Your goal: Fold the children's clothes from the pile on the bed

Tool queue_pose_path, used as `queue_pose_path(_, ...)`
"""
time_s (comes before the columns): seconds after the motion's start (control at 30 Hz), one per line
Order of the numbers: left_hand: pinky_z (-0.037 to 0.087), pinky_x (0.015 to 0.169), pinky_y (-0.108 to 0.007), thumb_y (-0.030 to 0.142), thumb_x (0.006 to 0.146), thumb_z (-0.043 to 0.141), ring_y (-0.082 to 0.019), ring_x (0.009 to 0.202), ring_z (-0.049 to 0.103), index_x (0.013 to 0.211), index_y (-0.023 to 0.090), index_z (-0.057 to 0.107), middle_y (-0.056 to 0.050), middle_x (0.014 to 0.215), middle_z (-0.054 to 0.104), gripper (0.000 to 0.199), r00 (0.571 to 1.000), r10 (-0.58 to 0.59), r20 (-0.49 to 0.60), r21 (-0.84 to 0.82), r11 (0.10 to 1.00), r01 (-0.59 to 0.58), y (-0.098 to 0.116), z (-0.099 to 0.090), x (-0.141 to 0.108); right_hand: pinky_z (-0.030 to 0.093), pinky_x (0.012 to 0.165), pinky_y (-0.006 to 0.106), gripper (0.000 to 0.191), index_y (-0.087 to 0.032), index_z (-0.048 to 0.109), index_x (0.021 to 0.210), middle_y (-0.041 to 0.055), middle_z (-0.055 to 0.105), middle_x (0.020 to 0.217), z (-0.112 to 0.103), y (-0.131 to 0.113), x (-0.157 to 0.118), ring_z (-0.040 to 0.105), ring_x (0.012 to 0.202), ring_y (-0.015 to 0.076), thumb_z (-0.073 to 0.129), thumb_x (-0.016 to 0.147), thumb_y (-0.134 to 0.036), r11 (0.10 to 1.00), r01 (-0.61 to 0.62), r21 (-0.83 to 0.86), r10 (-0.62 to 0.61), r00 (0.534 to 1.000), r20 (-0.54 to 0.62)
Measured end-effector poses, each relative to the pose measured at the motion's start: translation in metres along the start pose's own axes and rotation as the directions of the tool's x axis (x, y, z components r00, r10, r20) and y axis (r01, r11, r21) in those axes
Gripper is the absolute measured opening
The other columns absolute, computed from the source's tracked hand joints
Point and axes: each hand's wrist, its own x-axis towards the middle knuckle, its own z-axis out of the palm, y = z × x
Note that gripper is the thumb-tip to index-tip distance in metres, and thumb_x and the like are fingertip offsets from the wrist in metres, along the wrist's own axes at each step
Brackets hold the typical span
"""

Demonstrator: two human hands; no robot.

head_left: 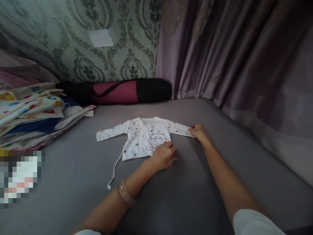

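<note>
Now, right fingers (192, 131): pinching cuff (187, 132)
Left fingers (172, 150): curled at hem (137, 158), grip unclear
Baby wrap shirt (137, 140): cuff-tugging could skew it

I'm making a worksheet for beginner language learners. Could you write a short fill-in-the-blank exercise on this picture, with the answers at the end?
1. The right hand holds the end of one ____ of the small white shirt.
2. The bracelet is worn on the person's ____ arm.
3. The purple curtains hang on the ____ side of the picture.
4. The flat surface under the shirt is ____ in color.

Missing words: sleeve; left; right; gray.
</note>
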Motion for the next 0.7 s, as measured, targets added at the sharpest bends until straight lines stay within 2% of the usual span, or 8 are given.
queue_pose_path(0.1, 0.051, 0.087, -0.036, 0.027, 0.089, 0.058, -0.025, 0.103, 0.057, 0.105, 0.018, 0.059, -0.010, 0.109, 0.058, 0.018, 0.997, -0.081, -0.009, 0.036, 0.996, 0.081, 0.000, 0.007, -0.001, 0.048, 0.072, 0.029, 0.020, -0.016, 0.074, 0.089, 0.0113, 0.072, 0.085, -0.001, -0.003, 0.009, 0.066, 0.085, 0.0233, 0.060, 0.076, -0.021, 0.999, 0.011, 0.049, -0.011, 1.000, -0.003)
queue_pose_path(0.23, 0.052, 0.086, -0.036, 0.015, 0.089, 0.048, -0.024, 0.099, 0.059, 0.102, 0.018, 0.057, -0.010, 0.103, 0.061, 0.015, 0.989, -0.144, -0.035, 0.064, 0.987, 0.146, 0.003, 0.008, -0.003, 0.047, 0.073, 0.027, 0.026, -0.013, 0.070, 0.100, 0.0125, 0.072, 0.094, -0.002, -0.010, 0.017, 0.066, 0.086, 0.0219, 0.054, 0.082, -0.024, 0.983, 0.024, 0.180, -0.004, 0.994, -0.112)
queue_pose_path(0.3, 0.052, 0.085, -0.035, 0.013, 0.089, 0.045, -0.023, 0.097, 0.060, 0.102, 0.018, 0.057, -0.009, 0.100, 0.063, 0.018, 0.988, -0.146, -0.055, 0.019, 0.989, 0.147, 0.004, 0.008, -0.002, 0.047, 0.075, 0.026, 0.029, -0.012, 0.067, 0.106, 0.0139, 0.071, 0.100, -0.001, -0.014, 0.020, 0.065, 0.089, 0.0214, 0.050, 0.086, -0.024, 0.971, 0.037, 0.234, 0.003, 0.986, -0.167)
queue_pose_path(0.4, 0.052, 0.079, -0.030, 0.012, 0.089, 0.043, -0.019, 0.090, 0.063, 0.106, 0.020, 0.058, -0.007, 0.099, 0.065, 0.024, 0.969, -0.191, -0.155, -0.142, 0.975, 0.169, 0.000, 0.009, -0.002, 0.046, 0.078, 0.027, 0.032, -0.012, 0.064, 0.112, 0.0140, 0.070, 0.103, -0.001, -0.015, 0.022, 0.065, 0.092, 0.0215, 0.044, 0.091, -0.025, 0.967, 0.052, 0.249, -0.003, 0.981, -0.194)
queue_pose_path(0.47, 0.051, 0.074, -0.027, 0.012, 0.087, 0.043, -0.017, 0.083, 0.063, 0.107, 0.020, 0.059, -0.007, 0.098, 0.066, 0.027, 0.955, -0.224, -0.194, -0.244, 0.954, 0.174, -0.003, 0.009, -0.001, 0.046, 0.080, 0.029, 0.031, -0.015, 0.064, 0.113, 0.0135, 0.070, 0.102, -0.002, -0.013, 0.022, 0.065, 0.094, 0.0223, 0.042, 0.093, -0.026, 0.970, 0.087, 0.226, -0.040, 0.978, -0.207)
queue_pose_path(0.53, 0.050, 0.070, -0.026, 0.012, 0.086, 0.044, -0.016, 0.077, 0.063, 0.105, 0.019, 0.061, -0.006, 0.095, 0.066, 0.027, 0.954, -0.239, -0.181, -0.298, 0.938, 0.179, -0.004, 0.009, -0.001, 0.045, 0.081, 0.030, 0.031, -0.016, 0.064, 0.114, 0.0136, 0.070, 0.102, -0.001, -0.009, 0.020, 0.065, 0.096, 0.0229, 0.041, 0.095, -0.026, 0.978, 0.138, 0.156, -0.104, 0.973, -0.204)
queue_pose_path(0.7, 0.048, 0.069, -0.026, 0.024, 0.089, 0.048, -0.017, 0.076, 0.063, 0.094, 0.019, 0.066, -0.006, 0.088, 0.067, 0.019, 0.965, -0.232, -0.126, -0.308, 0.933, 0.184, 0.000, 0.009, -0.003, 0.044, 0.082, 0.033, 0.033, -0.016, 0.062, 0.118, 0.0161, 0.066, 0.111, 0.002, -0.004, 0.009, 0.064, 0.098, 0.0236, 0.038, 0.099, -0.026, 0.982, 0.174, -0.071, -0.182, 0.974, -0.133)
